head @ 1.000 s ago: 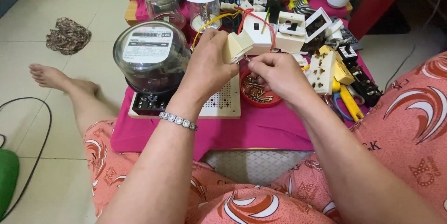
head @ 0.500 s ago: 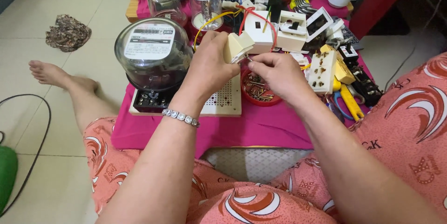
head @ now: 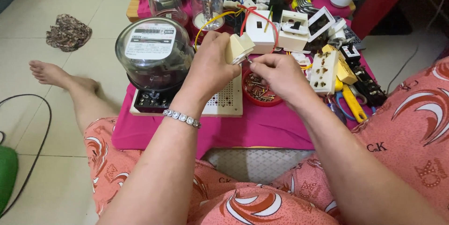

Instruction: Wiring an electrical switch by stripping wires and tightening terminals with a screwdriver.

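My left hand [head: 211, 66] grips a small cream plastic electrical fitting [head: 239, 48] and holds it up above the pink cloth. My right hand [head: 277, 73] is pinched at the fitting's lower right edge, fingertips closed on something tiny that I cannot make out. Both hands hover over a red dish of brass screws [head: 258, 90]. A silver bracelet [head: 182, 118] circles my left wrist.
A glass-domed electricity meter [head: 152, 55] stands on a perforated cream board [head: 224, 103] at left. White switch boxes [head: 292, 31], a cream socket strip [head: 324, 69], yellow-handled pliers [head: 351, 103] and wires crowd the pink cloth [head: 262, 129]. My bare leg [head: 75, 87] stretches left over floor tiles.
My hands and the fitting have stayed almost still. The right fingertips shifted slightly closer to the fitting's edge.
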